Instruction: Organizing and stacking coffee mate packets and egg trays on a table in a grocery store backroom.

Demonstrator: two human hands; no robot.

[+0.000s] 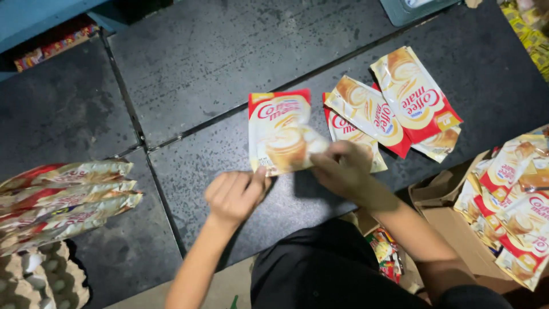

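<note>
Both hands gripping red-cream sachet (pixel 279 133) at centre of dark counter (pixel 189 63): left hand (pixel 231 197) pinching near-left corner, right hand (pixel 342 167) pinching near-right edge. Keeping it flat w/ sachet pile (pixel 394 103) at right.

The sachet (pixel 280 133) I pinch is glossy foil-like plastic (slightly crinkled); my counter (pixel 229 51) is dark, scuffed, matt; the box (pixel 452 220) is plain brown cardboard.

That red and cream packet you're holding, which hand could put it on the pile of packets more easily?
Probably the right hand. It grips the packet on the side facing the pile of packets, which lies to the right. The left hand only pinches the bottom left corner, farther from the pile.
</note>
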